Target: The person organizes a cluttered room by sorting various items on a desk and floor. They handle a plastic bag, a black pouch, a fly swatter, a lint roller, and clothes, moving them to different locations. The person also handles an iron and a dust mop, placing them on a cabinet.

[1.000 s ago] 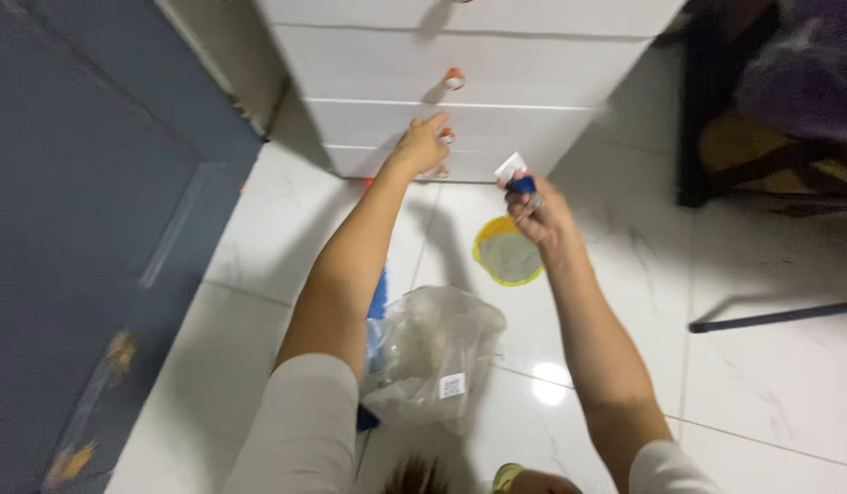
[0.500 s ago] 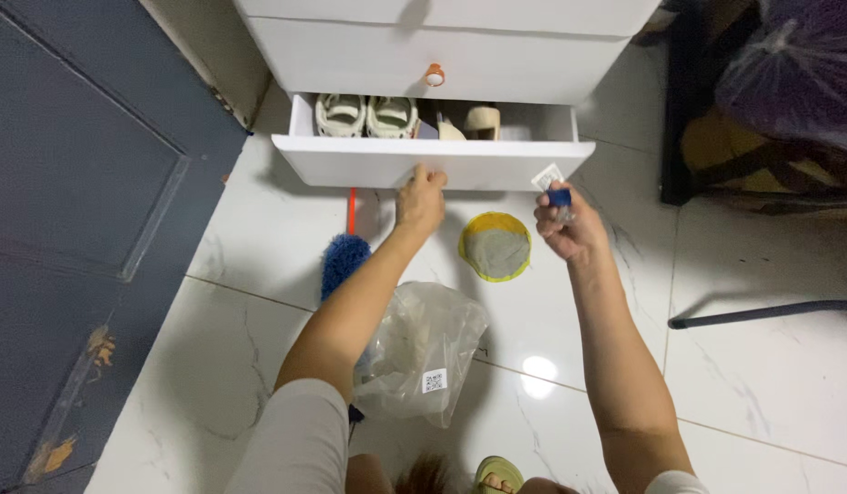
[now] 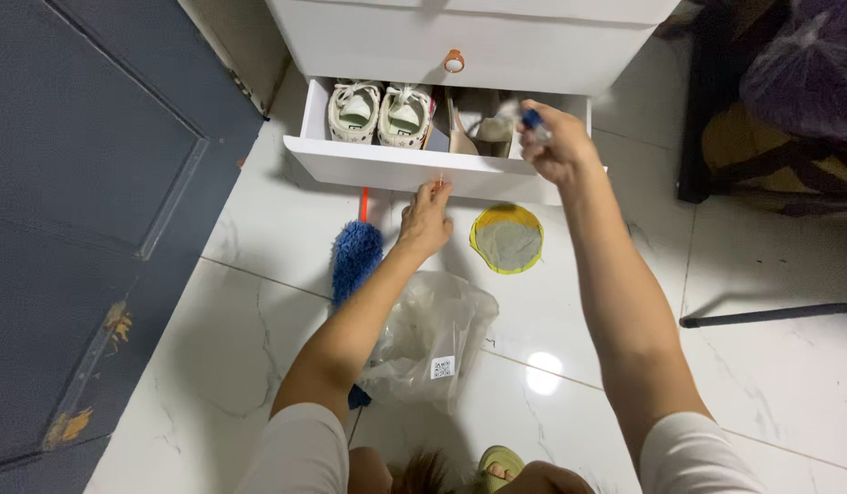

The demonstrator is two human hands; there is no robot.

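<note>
**A:** Where do you stand right now?

**B:** Your left hand sits at the front edge of the open drawer, fingers curled at the knob, which I can hardly see under them. Whether they grip it or only touch it, I cannot tell. Your right hand hangs over the drawer's right end, fingers pinched shut on a small blue-capped item; it is blurred, so its kind stays unclear.

**A:** So which step is this?

**B:** I judge you are at the putting-in stage: the drawer is open and the item is above it. The next move likely calls for lowering it into the free space right of the beige shoes, clear of the white sneakers at the left end.

**A:** And the surroundings?

**B:** A dark blue door on the left, then glossy white floor tiles. On them lie a blue duster, a clear plastic bag and a yellow-rimmed lid. Dark furniture legs stand at the right.
</note>
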